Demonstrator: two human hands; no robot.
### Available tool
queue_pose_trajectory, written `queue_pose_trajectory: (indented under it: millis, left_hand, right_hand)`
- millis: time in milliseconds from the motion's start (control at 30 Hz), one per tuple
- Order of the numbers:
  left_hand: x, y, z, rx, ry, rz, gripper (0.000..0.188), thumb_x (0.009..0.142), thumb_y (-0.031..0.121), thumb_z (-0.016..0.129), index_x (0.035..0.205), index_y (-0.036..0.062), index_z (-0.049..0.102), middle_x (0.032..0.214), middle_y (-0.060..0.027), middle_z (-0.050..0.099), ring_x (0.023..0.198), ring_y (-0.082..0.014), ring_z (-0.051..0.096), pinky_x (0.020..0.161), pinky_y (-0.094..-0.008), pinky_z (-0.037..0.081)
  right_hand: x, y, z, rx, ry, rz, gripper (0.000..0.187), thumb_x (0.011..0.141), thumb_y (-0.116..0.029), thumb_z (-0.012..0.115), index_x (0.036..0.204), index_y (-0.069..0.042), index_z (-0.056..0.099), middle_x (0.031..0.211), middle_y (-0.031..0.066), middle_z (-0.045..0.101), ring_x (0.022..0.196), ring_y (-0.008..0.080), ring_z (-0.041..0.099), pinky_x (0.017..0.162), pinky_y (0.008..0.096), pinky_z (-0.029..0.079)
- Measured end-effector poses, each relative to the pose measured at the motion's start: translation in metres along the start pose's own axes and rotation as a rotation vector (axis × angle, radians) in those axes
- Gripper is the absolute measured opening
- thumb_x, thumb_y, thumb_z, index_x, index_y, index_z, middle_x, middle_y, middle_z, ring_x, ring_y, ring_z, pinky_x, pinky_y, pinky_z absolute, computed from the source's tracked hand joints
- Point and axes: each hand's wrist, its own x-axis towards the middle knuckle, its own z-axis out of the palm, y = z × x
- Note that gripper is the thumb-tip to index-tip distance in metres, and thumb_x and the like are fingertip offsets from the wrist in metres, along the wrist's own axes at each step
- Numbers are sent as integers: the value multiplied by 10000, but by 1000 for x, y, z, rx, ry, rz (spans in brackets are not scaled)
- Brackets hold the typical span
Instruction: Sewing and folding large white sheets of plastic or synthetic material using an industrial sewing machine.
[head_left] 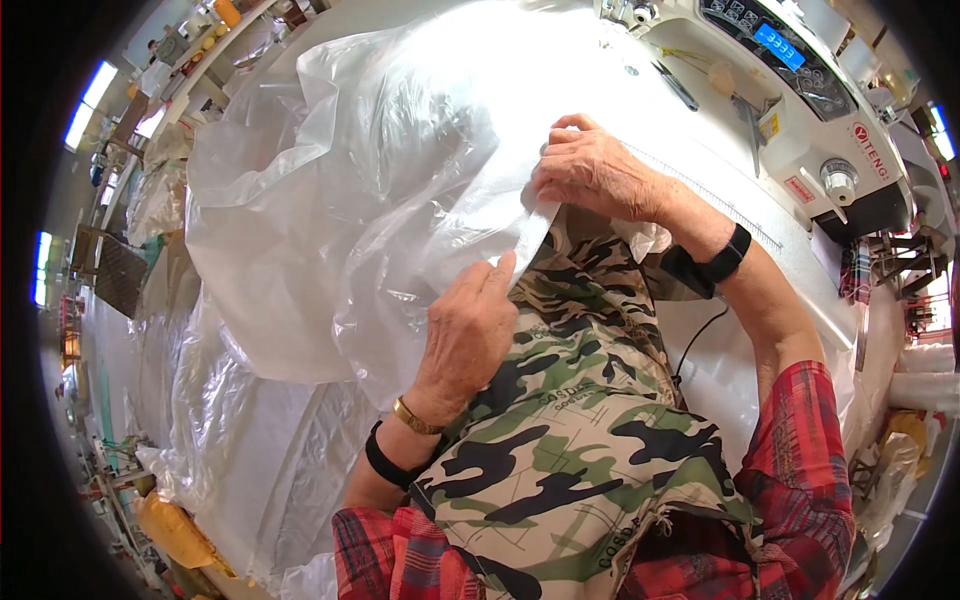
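Clear plastic sheet (380,200) lay bunched over white worktop (700,350), toward 11 o'clock. Left hand (468,335) pressed edge flat, fingers nearly closed, probably to keep it steady. Right hand (590,170) at 1 o'clock pinched same edge, stretching it. Sewing machine (800,90) stood beyond.

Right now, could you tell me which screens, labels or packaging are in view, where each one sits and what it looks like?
Screen: small blue lit rectangle on the dark control panel of the sewing machine, top right.
Label: small red rectangle on the machine's white front, lower down.
Sticker: small yellow patch left of the machine's knob.
Clear plastic sheet: large crumpled packaging film, centre left, its edge pinched by the left hand and right hand.
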Motion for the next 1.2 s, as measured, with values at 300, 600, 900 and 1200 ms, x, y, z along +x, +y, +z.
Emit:
queue_pose_trajectory:
  millis: [300, 600, 900, 1200]
  left_hand:
    - [2, -10, 4, -40, -9, 46, 275, 816, -6, 636, 1090, -14, 644, 799, -157, 539, 715, -341, 561, 637, -406, 450]
    - [14, -11, -2, -38, -44, 136, 203, 797, 3, 628, 999, -6, 649, 716, -137, 498, 645, -324, 535, 585, -407, 425]
    - [19, -13, 6, -25, -94, 190, 79, 795, 37, 626, 873, 26, 617, 703, -117, 492, 641, -309, 549, 560, -403, 438]
    - [24, -21, 9, 1, -114, 264, 44, 794, 55, 627, 838, 52, 623, 669, -101, 475, 580, -289, 532, 514, -398, 415]
  right_hand:
    - [2, 17, 2, -156, 32, -54, 330, 846, -424, 682, 956, -113, 671, 869, 7, 665, 932, 190, 594, 1043, 403, 370]
    - [13, 49, -7, -279, 60, -76, 574, 788, -485, 679, 1207, -103, 600, 957, 24, 630, 964, 208, 580, 1047, 399, 378]
    - [-4, 65, -2, -343, 331, 461, 539, 794, -456, 732, 1128, -62, 581, 1016, 119, 609, 993, 284, 583, 858, 414, 472]
    - [-12, 61, 3, -320, 315, 539, 418, 820, -486, 701, 916, -85, 637, 977, 97, 616, 994, 275, 591, 872, 419, 453]
